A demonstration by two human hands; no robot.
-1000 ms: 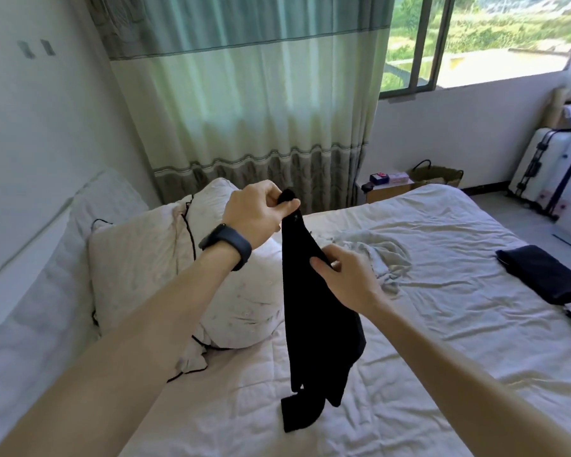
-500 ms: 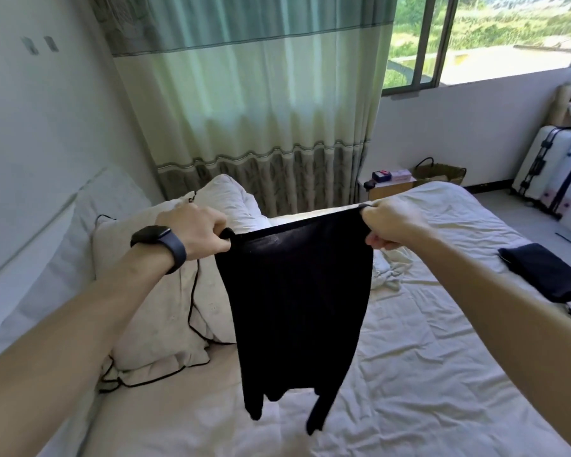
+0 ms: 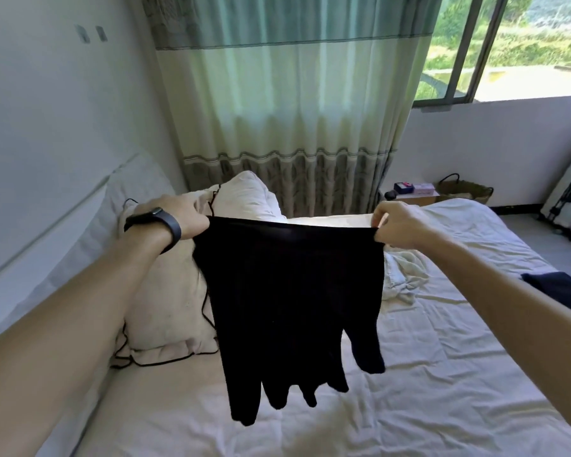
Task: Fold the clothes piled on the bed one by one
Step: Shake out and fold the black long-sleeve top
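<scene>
Both hands' fingers (image 3: 381,214) pinched the black garment's (image 3: 290,305) top edge; it hung below them, long axis vertical, above the bed (image 3: 426,374).

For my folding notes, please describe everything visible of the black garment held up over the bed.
The black soft fabric garment looks thin and matte. It hangs spread flat in the air above the white-sheeted bed, its straight top edge stretched taut. The left hand grips one top corner, the right hand pinches the other. Uneven narrow flaps dangle at the bottom.
</scene>
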